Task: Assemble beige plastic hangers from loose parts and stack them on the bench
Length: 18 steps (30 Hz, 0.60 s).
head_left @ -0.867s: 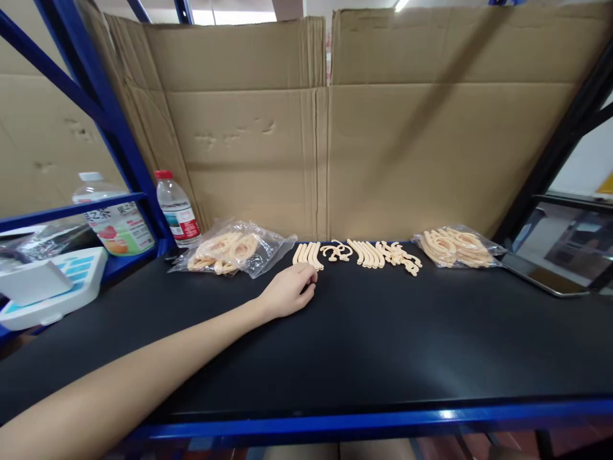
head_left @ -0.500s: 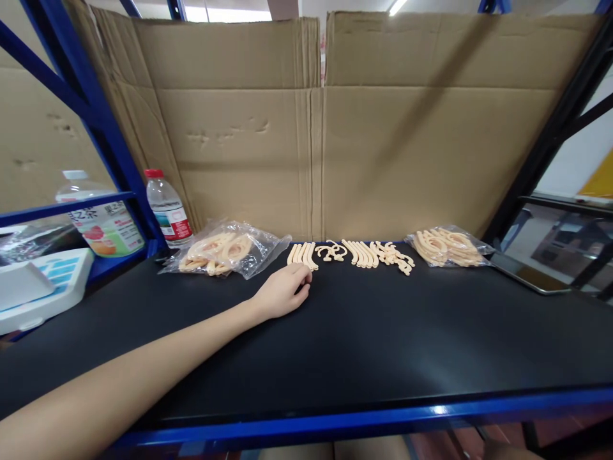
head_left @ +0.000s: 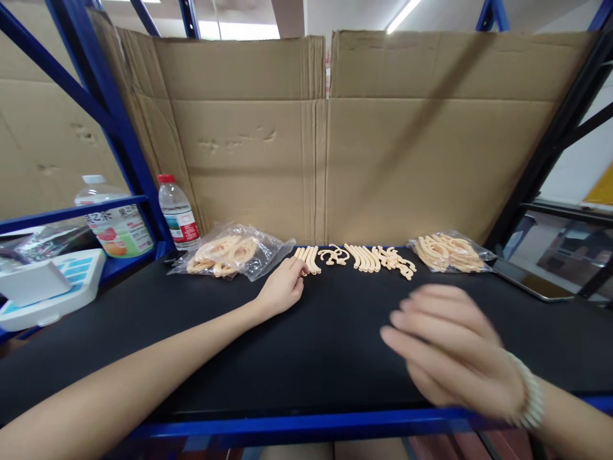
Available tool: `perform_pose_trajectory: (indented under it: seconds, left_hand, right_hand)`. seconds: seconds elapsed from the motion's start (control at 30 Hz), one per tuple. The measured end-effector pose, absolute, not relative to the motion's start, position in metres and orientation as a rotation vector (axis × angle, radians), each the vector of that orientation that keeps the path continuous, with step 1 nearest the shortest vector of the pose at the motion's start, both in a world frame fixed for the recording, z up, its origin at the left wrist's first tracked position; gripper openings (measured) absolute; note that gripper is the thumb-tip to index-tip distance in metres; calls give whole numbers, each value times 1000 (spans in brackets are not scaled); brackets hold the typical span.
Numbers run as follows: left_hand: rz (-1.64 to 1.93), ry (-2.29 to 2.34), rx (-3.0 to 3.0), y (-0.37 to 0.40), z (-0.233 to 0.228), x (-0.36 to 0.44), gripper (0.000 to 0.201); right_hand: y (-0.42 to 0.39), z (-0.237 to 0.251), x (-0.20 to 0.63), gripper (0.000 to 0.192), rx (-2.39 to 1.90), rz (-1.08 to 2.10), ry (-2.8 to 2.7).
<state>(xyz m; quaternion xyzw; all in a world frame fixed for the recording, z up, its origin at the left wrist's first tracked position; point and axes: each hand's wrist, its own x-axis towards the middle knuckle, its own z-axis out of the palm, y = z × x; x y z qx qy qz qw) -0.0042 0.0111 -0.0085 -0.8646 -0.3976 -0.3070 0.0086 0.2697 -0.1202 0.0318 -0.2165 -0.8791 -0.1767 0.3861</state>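
left hand [head_left: 282, 287] loosely curled, fingertips touching curved pieces [head_left: 309, 257]; right hand [head_left: 450, 348] spread, empty, blurred.

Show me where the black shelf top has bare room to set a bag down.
The black shelf top lies bare between the left hand and right hand, and behind the left forearm. The back edge is crowded: clear plastic bags of beige curved parts flank loose beige curved parts.
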Motion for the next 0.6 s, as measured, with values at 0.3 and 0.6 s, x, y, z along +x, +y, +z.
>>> perform_pose_trajectory:
  seconds: [0.3,0.6]
  left_hand:
    - [-1149,-1419,-2658,22,-14,-10,25]
    - [-1272,-1462,-2709,24,-15,-9,25]
  right_hand:
    - [-33,-2,244,23,-713,-164,-2680]
    - [-20,-5,234,21,-721,-1,-2602]
